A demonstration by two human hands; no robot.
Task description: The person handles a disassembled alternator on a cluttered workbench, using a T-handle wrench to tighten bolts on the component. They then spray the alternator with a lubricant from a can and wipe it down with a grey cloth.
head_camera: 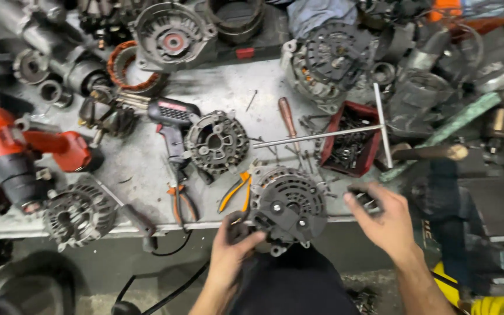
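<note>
An alternator (288, 205) with a black ribbed end cover rests at the workbench's front edge. My left hand (231, 248) grips its lower left side, thumb against the housing. My right hand (383, 217) hovers to the right of it, fingers curled around a small dark part (364, 197) that is blurred. Orange-handled pliers (235, 191) lie just left of the alternator. A second pair of pliers (180, 201) lies further left.
The grey bench (141, 169) holds a red box of screws (348, 140), a long T-handle wrench (322, 135), a screwdriver (287, 119), a soldering gun (173, 119), a red power tool (24, 149), and several alternator housings and stators.
</note>
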